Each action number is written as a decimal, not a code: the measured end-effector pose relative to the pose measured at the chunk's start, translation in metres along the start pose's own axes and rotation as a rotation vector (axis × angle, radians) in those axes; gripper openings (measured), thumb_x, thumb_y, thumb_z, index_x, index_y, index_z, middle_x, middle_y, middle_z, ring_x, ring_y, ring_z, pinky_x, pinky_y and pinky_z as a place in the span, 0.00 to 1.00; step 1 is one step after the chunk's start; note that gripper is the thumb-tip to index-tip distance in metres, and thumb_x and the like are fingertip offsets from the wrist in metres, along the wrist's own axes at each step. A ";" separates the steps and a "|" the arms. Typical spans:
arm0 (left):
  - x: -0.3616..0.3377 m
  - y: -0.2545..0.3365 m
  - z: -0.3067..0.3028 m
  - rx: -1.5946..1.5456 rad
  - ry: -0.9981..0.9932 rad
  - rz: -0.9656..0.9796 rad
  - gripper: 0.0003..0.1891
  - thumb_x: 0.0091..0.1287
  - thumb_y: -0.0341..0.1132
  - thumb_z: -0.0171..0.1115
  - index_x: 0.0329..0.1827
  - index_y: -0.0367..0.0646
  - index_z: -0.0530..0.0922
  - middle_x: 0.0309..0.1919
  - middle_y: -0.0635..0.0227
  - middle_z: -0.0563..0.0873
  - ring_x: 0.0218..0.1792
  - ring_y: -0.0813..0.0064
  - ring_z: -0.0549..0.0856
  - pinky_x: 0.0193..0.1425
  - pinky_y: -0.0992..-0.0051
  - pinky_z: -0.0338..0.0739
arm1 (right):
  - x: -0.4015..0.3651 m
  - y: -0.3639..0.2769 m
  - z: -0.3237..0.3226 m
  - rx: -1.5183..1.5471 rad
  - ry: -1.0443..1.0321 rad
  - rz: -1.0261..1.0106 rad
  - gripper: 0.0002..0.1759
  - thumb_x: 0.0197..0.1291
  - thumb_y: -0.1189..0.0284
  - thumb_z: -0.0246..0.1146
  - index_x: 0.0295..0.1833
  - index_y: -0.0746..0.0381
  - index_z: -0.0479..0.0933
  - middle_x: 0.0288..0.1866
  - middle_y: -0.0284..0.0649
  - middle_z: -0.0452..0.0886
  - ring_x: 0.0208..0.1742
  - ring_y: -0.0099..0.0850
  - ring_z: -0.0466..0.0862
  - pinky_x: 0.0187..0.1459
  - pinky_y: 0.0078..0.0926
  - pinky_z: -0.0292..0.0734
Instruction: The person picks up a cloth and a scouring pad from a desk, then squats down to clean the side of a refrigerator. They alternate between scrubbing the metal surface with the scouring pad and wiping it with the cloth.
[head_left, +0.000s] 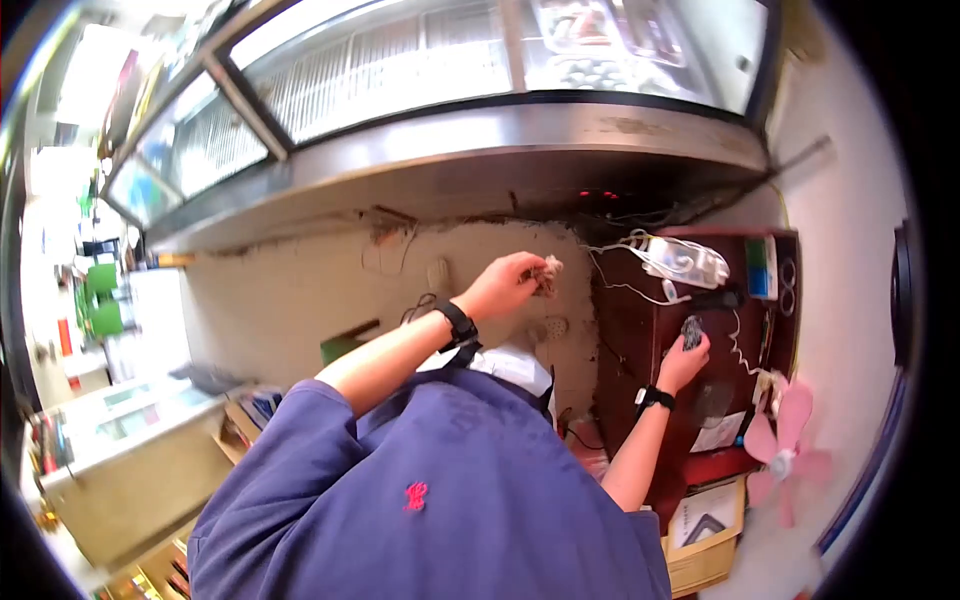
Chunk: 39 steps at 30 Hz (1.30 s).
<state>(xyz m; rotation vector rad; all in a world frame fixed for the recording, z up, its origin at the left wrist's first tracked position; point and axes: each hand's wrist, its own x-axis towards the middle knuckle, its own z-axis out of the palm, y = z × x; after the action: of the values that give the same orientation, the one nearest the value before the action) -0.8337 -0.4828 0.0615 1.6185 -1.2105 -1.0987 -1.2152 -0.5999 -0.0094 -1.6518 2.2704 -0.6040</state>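
My left hand [498, 287] is closed around a crumpled, brownish-pink rag-like wad [545, 275], held out in front of my body above the floor. At the right, my right hand [684, 366] grips a small dark grey, speckled object [692, 332] that looks like a scouring pad; its exact kind I cannot tell. This hand is over the dark red table [636, 345]. Just beyond it on the table are a white power strip [686, 262] with coiled cables and a black device [715, 299].
A glass display case with a metal edge [440, 148] spans the front. A pink fan [786, 455] stands at the right by the wall, near an open box [705, 555]. Eyeglasses [788, 287] lie at the table's far corner. A white counter [130, 420] is at left.
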 end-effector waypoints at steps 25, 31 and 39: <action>-0.125 -0.101 -0.333 -0.330 0.654 -0.054 0.20 0.67 0.24 0.62 0.62 0.34 0.76 0.53 0.60 0.83 0.52 0.72 0.85 0.53 0.74 0.82 | -0.336 -0.493 0.162 0.786 -1.374 -0.455 0.32 0.68 0.79 0.63 0.76 0.60 0.65 0.64 0.39 0.77 0.59 0.25 0.79 0.61 0.24 0.75; -0.151 -0.100 -0.314 -0.335 0.830 -0.089 0.18 0.66 0.24 0.64 0.60 0.34 0.78 0.49 0.62 0.84 0.48 0.73 0.85 0.51 0.75 0.82 | -0.350 -0.498 0.168 0.780 -1.514 -0.482 0.27 0.77 0.71 0.54 0.77 0.62 0.62 0.67 0.41 0.75 0.64 0.28 0.76 0.66 0.27 0.72; -0.180 -0.084 -0.334 -0.277 0.948 -0.078 0.14 0.65 0.23 0.64 0.53 0.36 0.82 0.47 0.61 0.85 0.46 0.69 0.86 0.52 0.72 0.81 | -0.387 -0.520 0.166 0.918 -1.572 -0.386 0.23 0.81 0.64 0.49 0.74 0.63 0.64 0.66 0.42 0.74 0.63 0.29 0.76 0.66 0.28 0.70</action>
<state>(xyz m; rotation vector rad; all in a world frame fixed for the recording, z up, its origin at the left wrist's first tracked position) -0.5222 -0.2555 0.1082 1.6541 -0.3520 -0.3878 -0.5837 -0.3981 0.0836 -1.1981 0.4289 -0.1516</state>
